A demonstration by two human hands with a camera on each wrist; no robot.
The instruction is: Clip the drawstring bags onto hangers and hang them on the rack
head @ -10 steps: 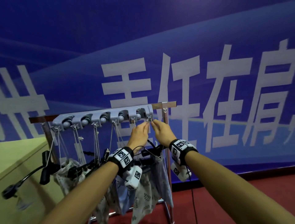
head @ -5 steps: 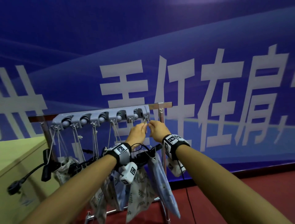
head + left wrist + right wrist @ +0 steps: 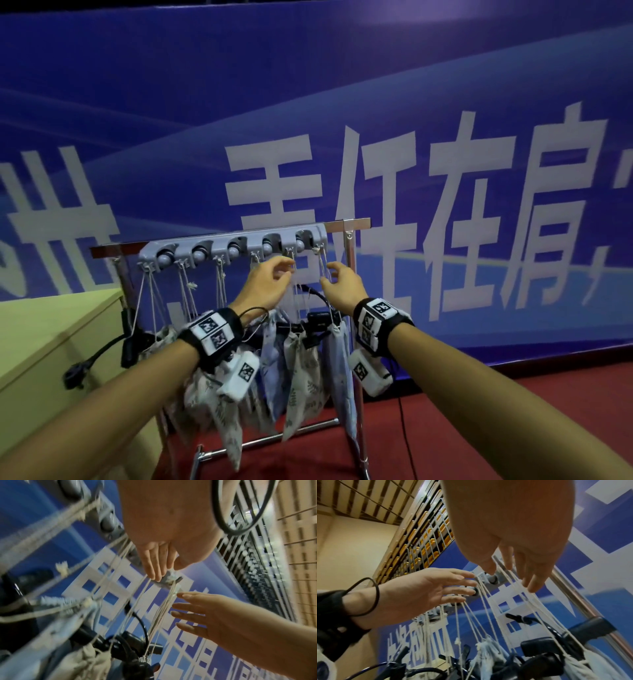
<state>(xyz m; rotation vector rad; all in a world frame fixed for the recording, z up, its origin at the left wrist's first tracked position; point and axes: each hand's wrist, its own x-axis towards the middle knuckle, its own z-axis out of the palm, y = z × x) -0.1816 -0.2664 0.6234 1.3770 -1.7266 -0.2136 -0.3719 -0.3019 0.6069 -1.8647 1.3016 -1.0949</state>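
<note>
Both hands loose at the strings under the rack's right end.
Left hand [image 3: 266, 285] and right hand [image 3: 343, 286] have fingers spread, gripping nothing; drawstring bags [image 3: 305, 368] dangle by strings [image 3: 323, 270] from the grey hook strip [image 3: 236, 242] on the rack [image 3: 352, 224].

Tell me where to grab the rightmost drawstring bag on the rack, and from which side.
Pinch the rightmost bag at its gathered neck, just under the black hanger clip, coming from the front right where the right hand is. Judging by the pose, the neck is bunched and firm, while the body hangs flat and loose. The cords above run taut to the grey hook strip, so pulling them could unhook it.
</note>
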